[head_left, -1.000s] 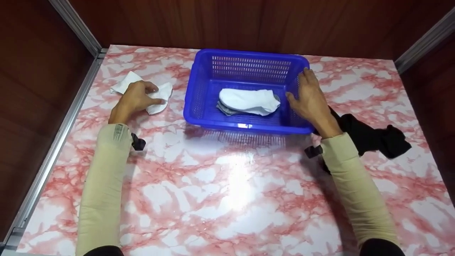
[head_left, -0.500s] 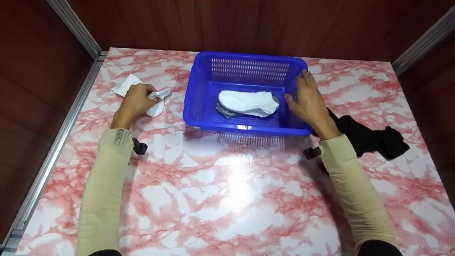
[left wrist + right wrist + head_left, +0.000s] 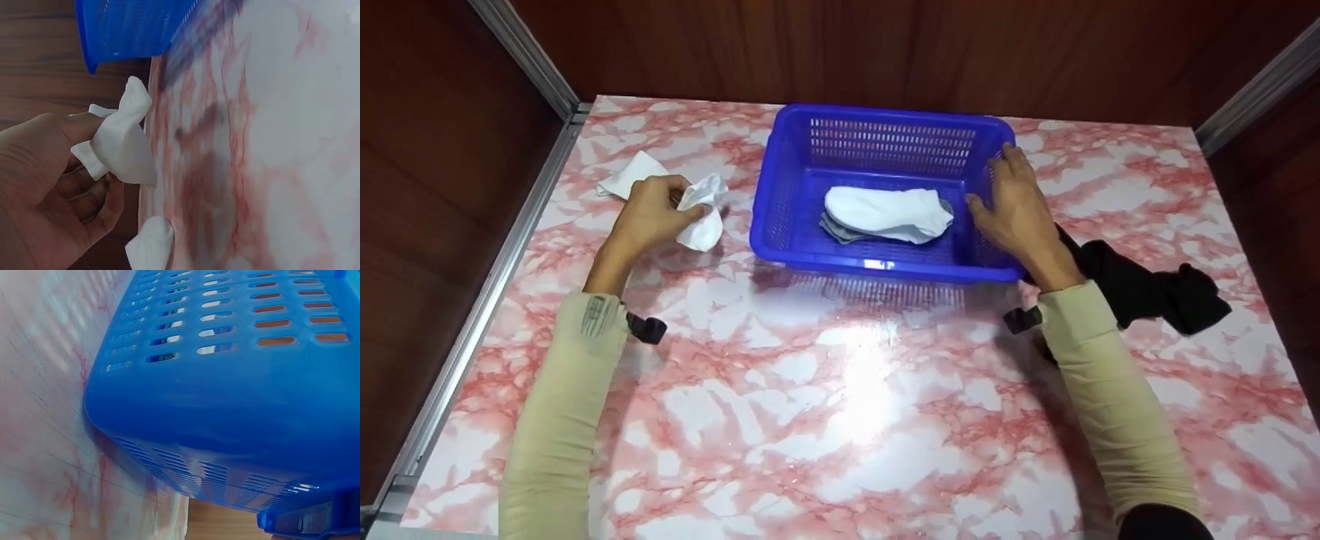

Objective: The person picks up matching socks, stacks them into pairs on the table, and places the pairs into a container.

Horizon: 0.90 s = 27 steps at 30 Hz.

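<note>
Here, left hand (image 3: 649, 214) pinching white sock (image 3: 125, 143), right hand (image 3: 1018, 211) on blue basket (image 3: 825, 262), grip unclear, sleeve mark (image 3: 598, 315) illegible

A blue slotted basket (image 3: 214, 405) rests on what seems a marbled tabletop (image 3: 39, 439).

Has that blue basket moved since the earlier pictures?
No. In the head view, the blue basket keeps its place against the back left corner of the table; only the whole picture drifts slightly.
</note>
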Available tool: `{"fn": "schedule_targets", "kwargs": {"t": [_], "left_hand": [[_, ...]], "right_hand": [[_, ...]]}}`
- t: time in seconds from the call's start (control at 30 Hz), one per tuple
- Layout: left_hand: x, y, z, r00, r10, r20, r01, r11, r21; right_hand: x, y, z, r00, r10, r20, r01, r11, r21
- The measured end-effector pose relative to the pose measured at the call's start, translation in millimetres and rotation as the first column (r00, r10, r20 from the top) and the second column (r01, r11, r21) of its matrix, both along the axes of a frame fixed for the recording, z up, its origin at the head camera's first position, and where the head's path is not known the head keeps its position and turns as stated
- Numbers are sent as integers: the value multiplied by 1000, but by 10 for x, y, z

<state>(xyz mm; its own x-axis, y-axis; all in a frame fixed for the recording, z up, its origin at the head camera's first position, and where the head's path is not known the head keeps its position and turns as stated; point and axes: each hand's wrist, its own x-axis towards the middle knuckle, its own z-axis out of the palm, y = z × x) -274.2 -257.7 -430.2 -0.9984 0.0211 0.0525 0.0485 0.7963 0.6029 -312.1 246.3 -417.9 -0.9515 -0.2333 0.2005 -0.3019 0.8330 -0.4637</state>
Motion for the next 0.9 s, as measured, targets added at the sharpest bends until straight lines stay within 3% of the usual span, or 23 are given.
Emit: {"fn": "schedule_targets", "kwargs": {"t": [0.27,0.5,0.67,0.8,0.9], "left_hand": [[239,235,173,998,-37,-41,40,996,75],[501,487,338,991,-102,-82,113,985,134],[689,669,414,981,-168,-98,184,967,178],[837,822,451,974,-214,-80,226,948,222],[942,950,463,969,-244,-44,247,934,260]], "right_hand": [[-6,-3,-5,1000,-3,-14,3,1000,-18],[-12,25,3,1000,-13,-3,13,999,-33],[-7,35,35,998,-25,-52,18,990,-140],[109,-2,154,993,-45,-106,19,971,-238],[275,-64,267,989,-28,-148,-13,963,-267]]}}
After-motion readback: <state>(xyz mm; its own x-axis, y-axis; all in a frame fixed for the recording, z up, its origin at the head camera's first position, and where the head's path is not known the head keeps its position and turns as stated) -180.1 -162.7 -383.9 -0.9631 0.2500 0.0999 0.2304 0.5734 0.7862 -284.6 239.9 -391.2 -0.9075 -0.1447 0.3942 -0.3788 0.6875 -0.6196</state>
